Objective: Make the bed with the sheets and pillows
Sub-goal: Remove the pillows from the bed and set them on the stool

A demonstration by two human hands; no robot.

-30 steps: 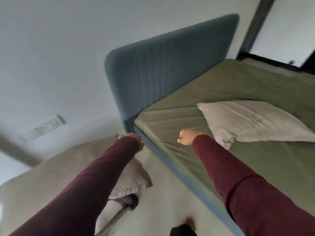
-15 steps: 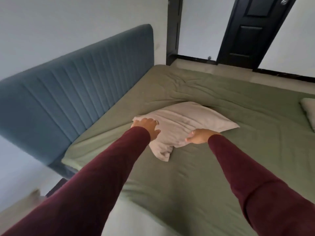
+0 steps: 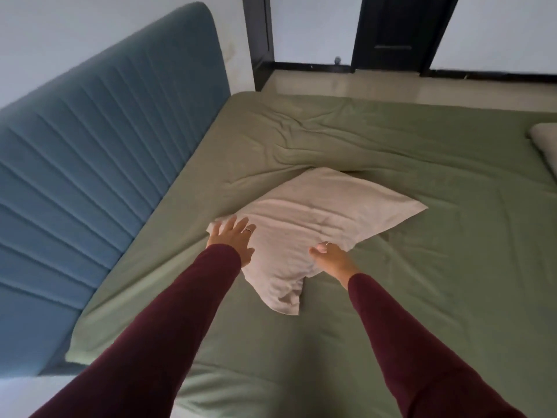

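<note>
On the green sheet [image 3: 422, 267] near the headboard [image 3: 105, 164] lies my pillow [image 3: 313, 218], soft, light and floppy. Left hand [image 3: 232, 239] rests spread on its corner; right hand [image 3: 331, 260] pinches the near edge. I'd grip both short ends.

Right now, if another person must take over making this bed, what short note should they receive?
Left hand: open, fingers spread flat on the pillow corner nearest the headboard.
Right hand: grips the pillow's near edge.
The pillow lies crooked mid-bed on the green sheet. A second pillow sits at the right edge.
Done: sheet spread, though wrinkled beyond the pillow.
Left: smooth the wrinkles and set both pillows against the headboard.
</note>
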